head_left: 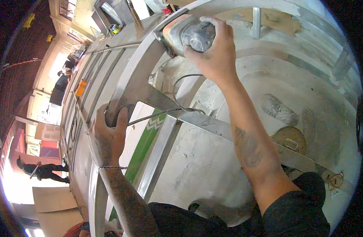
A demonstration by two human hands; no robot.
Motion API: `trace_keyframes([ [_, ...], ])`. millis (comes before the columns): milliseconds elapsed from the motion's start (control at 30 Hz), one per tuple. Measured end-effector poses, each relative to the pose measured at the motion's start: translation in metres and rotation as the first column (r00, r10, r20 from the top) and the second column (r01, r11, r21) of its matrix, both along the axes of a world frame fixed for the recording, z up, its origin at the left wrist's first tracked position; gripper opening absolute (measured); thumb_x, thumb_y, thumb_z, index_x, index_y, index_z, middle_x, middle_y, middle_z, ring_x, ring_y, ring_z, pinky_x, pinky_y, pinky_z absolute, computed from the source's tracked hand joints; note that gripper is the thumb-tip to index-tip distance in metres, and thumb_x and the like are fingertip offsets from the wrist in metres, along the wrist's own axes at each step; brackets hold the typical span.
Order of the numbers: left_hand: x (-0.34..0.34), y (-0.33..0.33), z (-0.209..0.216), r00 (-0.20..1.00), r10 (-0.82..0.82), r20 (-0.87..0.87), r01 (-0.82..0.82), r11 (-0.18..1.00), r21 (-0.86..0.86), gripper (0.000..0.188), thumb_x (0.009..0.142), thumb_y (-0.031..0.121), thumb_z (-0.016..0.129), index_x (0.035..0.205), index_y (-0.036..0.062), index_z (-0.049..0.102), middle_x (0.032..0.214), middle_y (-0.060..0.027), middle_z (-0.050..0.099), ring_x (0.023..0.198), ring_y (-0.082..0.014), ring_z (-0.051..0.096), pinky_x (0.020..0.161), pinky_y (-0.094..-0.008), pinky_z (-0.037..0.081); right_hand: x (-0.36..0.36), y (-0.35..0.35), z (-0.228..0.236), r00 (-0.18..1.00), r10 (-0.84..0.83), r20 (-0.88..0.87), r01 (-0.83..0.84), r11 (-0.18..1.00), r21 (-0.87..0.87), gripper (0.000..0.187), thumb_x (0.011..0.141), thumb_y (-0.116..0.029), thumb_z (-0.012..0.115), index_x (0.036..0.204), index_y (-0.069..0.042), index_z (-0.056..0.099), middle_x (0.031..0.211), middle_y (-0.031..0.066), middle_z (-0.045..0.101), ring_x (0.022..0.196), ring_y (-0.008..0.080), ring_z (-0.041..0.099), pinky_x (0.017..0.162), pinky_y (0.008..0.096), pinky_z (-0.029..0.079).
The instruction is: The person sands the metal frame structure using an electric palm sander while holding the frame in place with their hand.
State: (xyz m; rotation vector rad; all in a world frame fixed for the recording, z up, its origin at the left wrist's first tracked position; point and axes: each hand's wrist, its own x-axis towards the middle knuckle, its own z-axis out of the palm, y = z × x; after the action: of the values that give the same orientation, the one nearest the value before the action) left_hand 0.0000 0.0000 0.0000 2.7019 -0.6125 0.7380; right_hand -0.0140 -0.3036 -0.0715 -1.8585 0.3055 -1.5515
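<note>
At the upper middle, my right hand (217, 51) is closed round the dusty grey grip end of an orange power sander (176, 29). The sander sits against the curved metal frame (138, 73). My left hand (108, 136) is lower on the left, its thumb and fingers curled round a dark rounded thing (112, 114) beside the frame. Its kind does not show, as the hand covers part of it. A dark cable (175, 89) loops below my right hand, and a cord runs from near my left thumb toward a crossbar (205, 125).
A green-striped white panel (144, 148) lies between metal bars. Inside the frame, a round brown plate (290, 140) sits on the dusty pale surface. Loose wires (335, 181) show at the right. Beyond are an orange object (81, 87), a broom (136, 23) and a standing person (43, 170).
</note>
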Motion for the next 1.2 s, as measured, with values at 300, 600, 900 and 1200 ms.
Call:
trace_keyframes([
  [300,-0.002,-0.007,0.001,0.999,0.041,-0.022,-0.041,0.999,-0.017,0.043,0.089,0.039,0.076,0.116,0.0065,0.069,0.097,-0.018,0.075,0.092,-0.035,0.074,0.084,-0.0457,0.056,-0.006,0.023,-0.009,0.977,0.209,0.03,-0.21,0.977,0.034,0.078,0.062,-0.018,0.087,0.131,-0.013,0.052,0.121,0.0209,0.053,0.113,0.0425,0.057,0.094,0.0508,0.053],
  [600,-0.002,-0.004,0.003,1.0,0.008,-0.027,-0.008,1.0,-0.017,0.048,0.089,0.041,0.076,0.118,0.0049,0.068,0.099,-0.0194,0.075,0.094,-0.0359,0.073,0.086,-0.0458,0.056,-0.015,0.033,-0.008,0.953,0.303,0.027,-0.304,0.952,0.023,0.077,0.062,-0.016,0.087,0.131,-0.013,0.052,0.122,0.02,0.053,0.113,0.0407,0.058,0.094,0.0497,0.054],
  [900,-0.003,-0.005,0.005,0.99,0.06,-0.125,-0.058,0.998,0.02,0.056,0.093,0.04,0.074,0.129,-0.001,0.063,0.116,-0.0241,0.071,0.108,-0.0363,0.07,0.096,-0.0434,0.053,-0.009,0.023,-0.01,0.98,0.199,0.029,-0.201,0.978,0.062,0.078,0.062,-0.016,0.087,0.132,-0.017,0.052,0.119,0.0188,0.052,0.11,0.0408,0.059,0.092,0.0502,0.055],
  [1200,-0.002,-0.003,0.003,0.999,0.022,-0.024,-0.022,1.0,-0.009,0.046,0.089,0.039,0.075,0.119,0.0048,0.069,0.101,-0.0208,0.075,0.096,-0.0377,0.074,0.086,-0.0477,0.056,-0.01,0.021,-0.006,0.972,0.235,-0.013,-0.234,0.97,0.066,0.074,0.067,-0.017,0.086,0.133,-0.01,0.053,0.125,0.0197,0.054,0.116,0.0384,0.057,0.097,0.0478,0.052],
])
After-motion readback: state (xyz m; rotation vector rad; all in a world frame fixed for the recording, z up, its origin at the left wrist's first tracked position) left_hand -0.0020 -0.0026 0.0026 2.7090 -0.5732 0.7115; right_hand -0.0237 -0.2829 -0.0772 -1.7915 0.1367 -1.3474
